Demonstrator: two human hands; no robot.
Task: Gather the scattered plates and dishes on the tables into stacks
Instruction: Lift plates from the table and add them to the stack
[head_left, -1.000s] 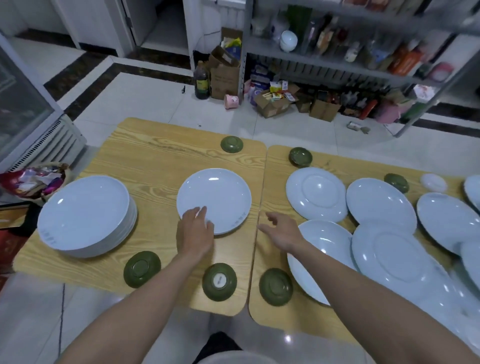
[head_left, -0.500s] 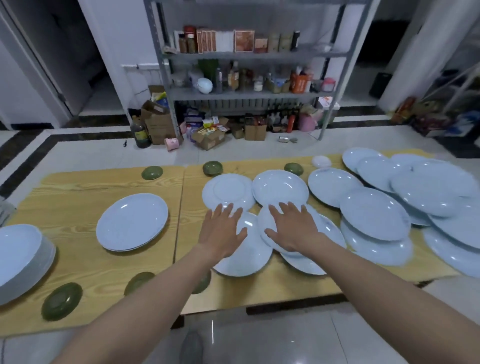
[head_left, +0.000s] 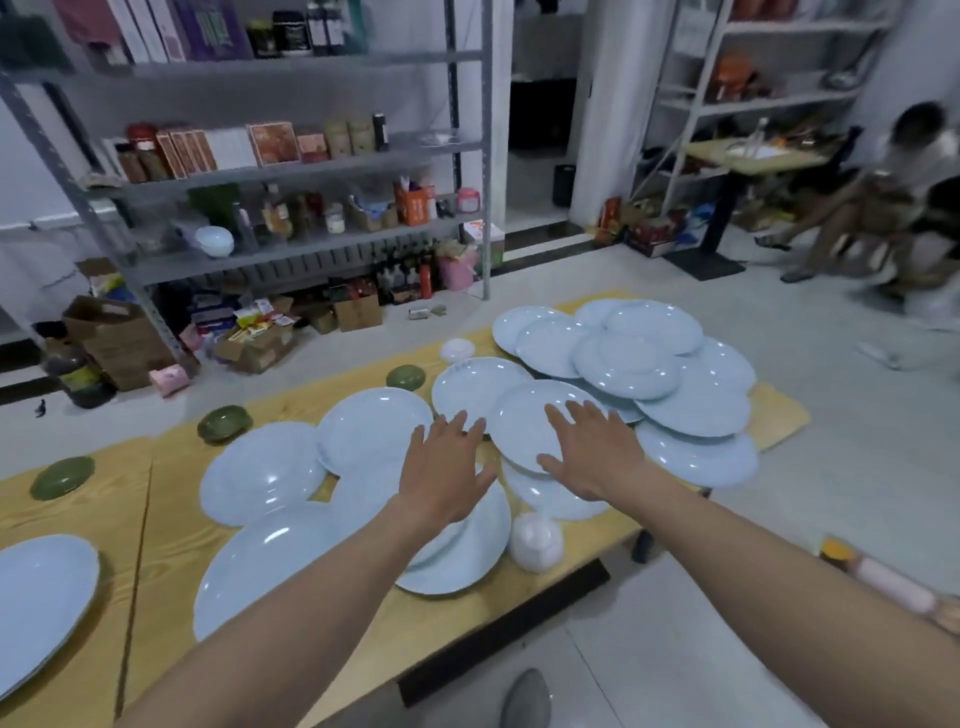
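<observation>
Several pale blue plates lie scattered and overlapping on the right wooden table (head_left: 550, 582). My right hand (head_left: 589, 449) rests flat, fingers spread, on one plate (head_left: 522, 421) that lies on top of others. My left hand (head_left: 447, 467) hovers open with spread fingers just left of it, above a large near plate (head_left: 467, 556). A heap of plates (head_left: 634, 358) covers the far right end. Small green dishes (head_left: 224, 423) (head_left: 405, 376) (head_left: 61, 477) sit along the far edge. A white bowl (head_left: 535, 540) stands upside down near the front edge.
A metal shelf rack (head_left: 291, 171) with bottles and boxes stands behind the tables, with cardboard boxes (head_left: 117, 338) on the floor. A person (head_left: 883, 202) sits at the far right. Another plate (head_left: 36, 597) lies on the left table. My shoe (head_left: 524, 699) shows below.
My view has swung right along the tables. Both hands left the single plate on the left table and now reach over the overlapping plates on the right table, the right one touching a plate.
</observation>
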